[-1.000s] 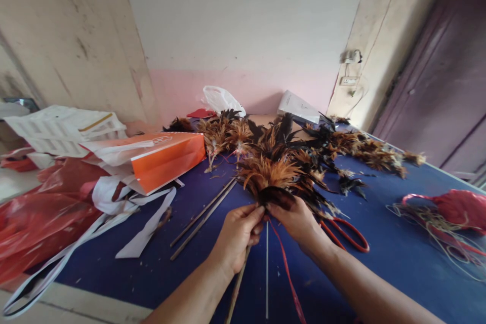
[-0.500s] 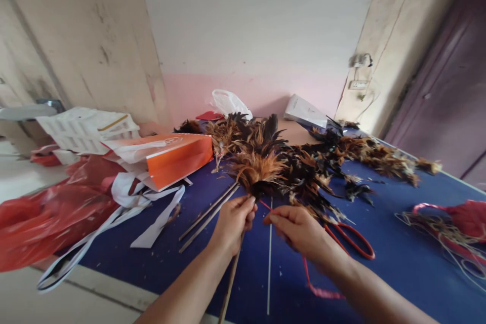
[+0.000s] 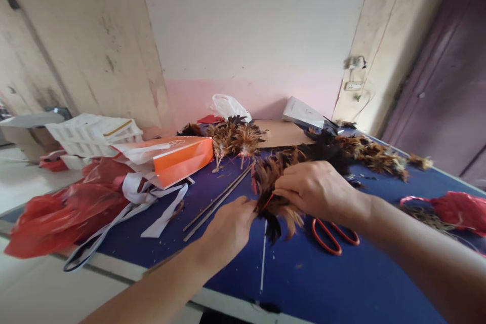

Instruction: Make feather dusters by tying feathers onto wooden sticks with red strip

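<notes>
A bundle of brown and black feathers (image 3: 271,182) is held over the blue table (image 3: 341,283), between both hands. My left hand (image 3: 228,228) grips the bundle's base from the left, fingers closed; the stick seen earlier is hidden under it. My right hand (image 3: 315,187) is closed over the feathers from the right. A thin red string (image 3: 268,201) runs at the bundle between my two hands. More brown and black feathers (image 3: 364,154) lie in a long pile behind my right hand.
Red-handled scissors (image 3: 334,238) lie just under my right wrist. Two thin sticks (image 3: 216,202) lie left of my hands. An orange paper bag (image 3: 178,159), white straps and red plastic bags (image 3: 61,207) crowd the left side. Another red bag (image 3: 459,210) lies at far right.
The feather bundle has turned from pointing away to lying sideways and lower. My right hand moved up and over the feathers with the red string; my left hand stayed at the base.
</notes>
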The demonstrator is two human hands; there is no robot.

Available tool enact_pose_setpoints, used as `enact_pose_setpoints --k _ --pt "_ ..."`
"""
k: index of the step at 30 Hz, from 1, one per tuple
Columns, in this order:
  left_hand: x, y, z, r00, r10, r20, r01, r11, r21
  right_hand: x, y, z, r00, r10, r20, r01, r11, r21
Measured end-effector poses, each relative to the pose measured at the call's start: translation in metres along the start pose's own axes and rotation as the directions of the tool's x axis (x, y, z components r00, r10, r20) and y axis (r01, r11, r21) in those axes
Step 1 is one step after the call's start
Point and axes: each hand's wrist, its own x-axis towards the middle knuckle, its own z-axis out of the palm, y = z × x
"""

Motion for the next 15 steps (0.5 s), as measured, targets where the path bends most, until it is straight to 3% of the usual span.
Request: enact_pose_setpoints --k 2,4,6,8,11,13,15 --pt "-0.01 0.011 -0.008 0.979 0.138 0.149 -0.16 0.977 0.142 0.01 0.004 -0.003 0.998 -0.063 0.029 0.062 0.998 0.024" --pt "-0.018 0.021 -0.017 0.911 0.274 0.308 -0.359 0.896 0.263 0.019 0.005 0.002 0.993 -0.089 0.079 0.08 0.99 0.112" --pt "-0.024 0.029 -0.028 0.838 0.374 0.398 -0.51 0.798 0.322 0.025 0.004 0.014 0.986 -0.079 0.148 0.036 0.96 0.277" --pt "-0.03 0.035 -0.042 0.803 0.412 0.43 -0.569 0.743 0.352 0.024 0.002 0.029 0.971 -0.049 0.232 -0.071 0.875 0.48" --pt "-0.041 0.039 -0.064 0.803 0.361 0.475 -0.56 0.731 0.391 0.013 -0.003 0.05 0.918 0.0 0.396 -0.306 0.636 0.709" --pt "-0.048 0.039 -0.077 0.796 0.317 0.515 -0.553 0.726 0.408 0.002 -0.01 0.057 0.863 0.019 0.504 -0.466 0.415 0.782" --pt "-0.052 0.036 -0.086 0.8 0.305 0.517 -0.533 0.758 0.377 -0.008 -0.02 0.06 0.832 0.039 0.553 -0.548 0.205 0.811"
